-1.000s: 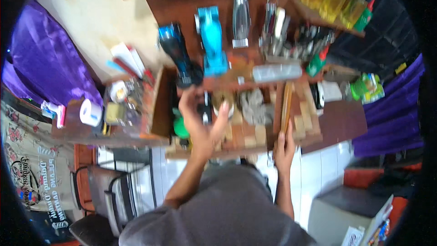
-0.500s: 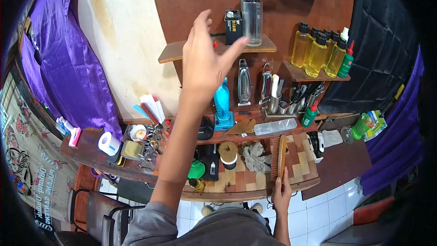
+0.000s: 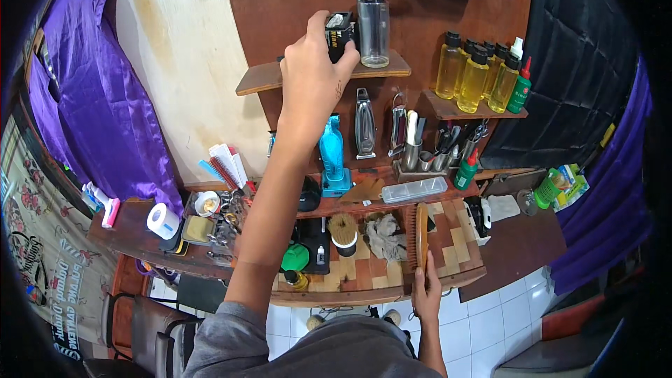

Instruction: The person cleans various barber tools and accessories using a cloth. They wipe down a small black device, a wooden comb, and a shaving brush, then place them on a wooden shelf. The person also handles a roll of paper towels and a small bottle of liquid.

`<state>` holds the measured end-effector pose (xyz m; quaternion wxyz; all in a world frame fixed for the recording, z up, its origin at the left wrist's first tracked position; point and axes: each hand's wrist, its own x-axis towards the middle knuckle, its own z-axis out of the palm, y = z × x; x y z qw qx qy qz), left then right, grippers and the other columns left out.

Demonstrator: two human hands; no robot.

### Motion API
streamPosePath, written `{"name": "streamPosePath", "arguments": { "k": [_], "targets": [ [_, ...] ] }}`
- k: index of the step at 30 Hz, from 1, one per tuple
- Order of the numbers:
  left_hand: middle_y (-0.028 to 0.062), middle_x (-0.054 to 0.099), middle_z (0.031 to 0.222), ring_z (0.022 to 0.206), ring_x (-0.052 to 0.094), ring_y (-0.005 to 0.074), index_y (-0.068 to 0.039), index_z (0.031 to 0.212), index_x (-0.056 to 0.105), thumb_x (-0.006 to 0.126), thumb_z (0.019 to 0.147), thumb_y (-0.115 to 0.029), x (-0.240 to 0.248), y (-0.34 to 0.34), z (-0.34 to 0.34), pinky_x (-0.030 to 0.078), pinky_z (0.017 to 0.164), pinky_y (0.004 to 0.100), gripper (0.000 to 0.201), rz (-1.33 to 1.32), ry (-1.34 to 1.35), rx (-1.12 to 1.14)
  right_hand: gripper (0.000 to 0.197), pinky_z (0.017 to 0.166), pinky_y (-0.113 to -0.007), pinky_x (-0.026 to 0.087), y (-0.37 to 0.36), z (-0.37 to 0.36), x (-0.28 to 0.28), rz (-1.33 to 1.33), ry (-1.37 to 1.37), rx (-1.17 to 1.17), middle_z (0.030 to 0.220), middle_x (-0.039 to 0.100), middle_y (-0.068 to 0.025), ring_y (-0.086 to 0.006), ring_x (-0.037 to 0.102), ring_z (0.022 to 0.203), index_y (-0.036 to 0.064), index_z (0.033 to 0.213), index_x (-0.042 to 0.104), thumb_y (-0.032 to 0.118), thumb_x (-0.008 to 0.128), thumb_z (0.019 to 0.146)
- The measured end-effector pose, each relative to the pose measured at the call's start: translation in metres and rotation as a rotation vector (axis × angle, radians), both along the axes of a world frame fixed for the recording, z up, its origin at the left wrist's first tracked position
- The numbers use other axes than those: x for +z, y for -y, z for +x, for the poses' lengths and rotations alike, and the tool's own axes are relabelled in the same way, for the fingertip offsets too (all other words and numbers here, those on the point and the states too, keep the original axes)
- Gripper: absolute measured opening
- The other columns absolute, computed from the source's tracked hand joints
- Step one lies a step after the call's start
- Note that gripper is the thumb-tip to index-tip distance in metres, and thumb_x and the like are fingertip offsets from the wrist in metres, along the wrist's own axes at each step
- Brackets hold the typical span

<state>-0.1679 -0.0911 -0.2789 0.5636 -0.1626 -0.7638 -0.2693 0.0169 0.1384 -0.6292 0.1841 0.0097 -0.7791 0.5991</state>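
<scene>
My left hand (image 3: 313, 63) reaches up to the upper shelf (image 3: 259, 78). Its fingers and thumb are closed around a small black box (image 3: 341, 36) with an open top and something whitish inside. Just right of the box stands a clear pump-type bottle (image 3: 374, 31) with a black cap. Low at the right, my right hand (image 3: 427, 290) grips a wooden-handled brush (image 3: 421, 238) by its lower end, bristles facing left. The brush is upright over the patchwork wooden counter (image 3: 455, 259). Beside it lies a crumpled grey cloth (image 3: 386, 238).
A round shaving brush (image 3: 344, 231), blue clipper (image 3: 332, 150) and clear plastic case (image 3: 414, 190) sit on the counter levels. Several yellow oil bottles (image 3: 472, 80) fill the right shelf. Combs (image 3: 224, 168) and a paper roll (image 3: 163, 220) are at the left. A silver clipper (image 3: 365, 124) hangs below the shelf.
My left hand has gone from spread fingers in front of the shelf to a grasp on the black box. The brush stays in my right hand. The view has shifted slightly.
</scene>
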Motion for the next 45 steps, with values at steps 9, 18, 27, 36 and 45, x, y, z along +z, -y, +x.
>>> {"name": "streamPosePath", "arguments": {
  "k": [9, 18, 27, 36, 45],
  "targets": [
    [0.0132, 0.067, 0.095, 0.083, 0.061, 0.0103, 0.001, 0.124, 0.055, 0.071, 0.085, -0.010, 0.002, 0.010, 0.037, 0.052, 0.073, 0.0247, 0.043, 0.195, -0.029, -0.220, 0.049, 0.074, -0.027, 0.047, 0.009, 0.014, 0.015, -0.179, 0.129, -0.040, 0.100, 0.064, -0.0110, -0.0138, 0.059, 0.086, -0.0048, 0.143, 0.034, 0.015, 0.045, 0.100],
    [0.0107, 0.069, 0.102, 0.089, 0.063, 0.0091, 0.001, 0.129, 0.050, 0.071, 0.082, 0.002, -0.079, -0.039, 0.117, 0.052, 0.075, 0.0225, 0.051, 0.546, 0.365, -0.750, 0.049, 0.057, -0.030, 0.049, 0.026, 0.007, 0.107, 0.221, -0.554, -0.086, 0.071, 0.061, -0.0134, -0.0167, 0.061, 0.061, -0.0129, 0.132, 0.045, -0.001, 0.057, 0.086],
    [0.0144, 0.065, 0.111, 0.098, 0.060, 0.0136, 0.005, 0.130, 0.048, 0.069, 0.082, 0.005, -0.119, -0.042, 0.126, 0.052, 0.082, 0.0270, 0.052, 0.594, 0.601, -0.918, 0.046, 0.057, -0.026, 0.043, 0.012, -0.006, 0.125, 0.036, -0.402, -0.140, 0.073, 0.059, -0.0094, -0.0110, 0.054, 0.061, -0.0103, 0.137, 0.039, 0.008, 0.048, 0.096],
    [0.0142, 0.059, 0.122, 0.113, 0.057, 0.0204, 0.005, 0.130, 0.048, 0.070, 0.080, 0.006, -0.153, -0.042, 0.115, 0.049, 0.095, 0.0352, 0.055, 0.548, 0.608, -1.004, 0.055, 0.038, -0.020, 0.026, 0.004, -0.003, 0.128, -0.540, -0.033, 0.175, 0.057, 0.035, 0.0052, -0.0023, 0.032, 0.045, 0.0043, 0.150, 0.024, 0.030, 0.040, 0.104],
    [0.0165, 0.063, 0.117, 0.098, 0.062, 0.0140, 0.003, 0.134, 0.045, 0.071, 0.082, 0.000, -0.169, -0.001, 0.100, 0.052, 0.080, 0.0245, 0.058, 0.390, 0.661, -1.162, 0.050, 0.031, -0.019, 0.024, -0.001, 0.007, 0.107, -0.664, 0.229, 0.209, 0.055, 0.033, 0.0035, -0.0029, 0.027, 0.037, 0.0121, 0.150, 0.026, 0.031, 0.034, 0.105]
  ]
}}
